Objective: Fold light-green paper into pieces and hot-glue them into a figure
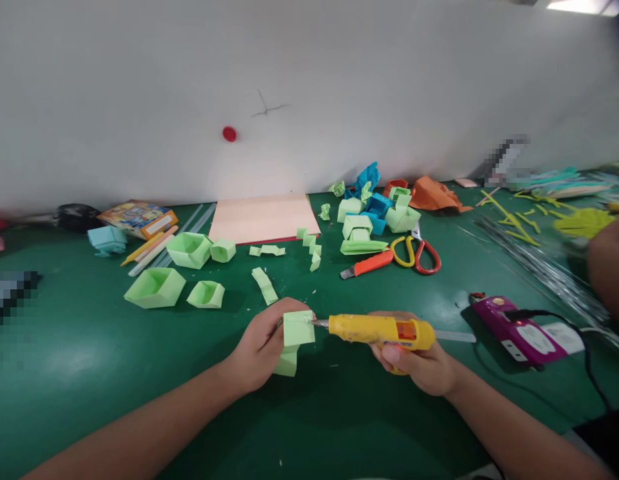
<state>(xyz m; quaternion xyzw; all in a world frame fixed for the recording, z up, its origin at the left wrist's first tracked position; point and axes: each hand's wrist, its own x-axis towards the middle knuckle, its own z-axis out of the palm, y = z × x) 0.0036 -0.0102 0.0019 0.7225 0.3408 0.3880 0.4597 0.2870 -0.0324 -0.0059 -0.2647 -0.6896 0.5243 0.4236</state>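
Observation:
My left hand (262,347) is closed on a folded light-green paper piece (299,328), held above the green tabletop. Wrapped around the handle of a yellow hot glue gun (369,329) is my right hand (424,363). The gun's metal nozzle meets the right part of the paper's top face, where a shiny spot shows. A clear glue stick (454,337) juts out of the gun's back end. Left of my hands stand several open green paper boxes (156,288). Folded green paper strips (264,285) lie just beyond my left hand.
Beyond my right hand lie scissors (427,257), an orange cutter knife (373,263) and a pile of folded paper pieces (358,228). A purple power strip (514,330) with cords sits at right, near another person's arm (609,267). A pink sheet (264,219) rests by the wall.

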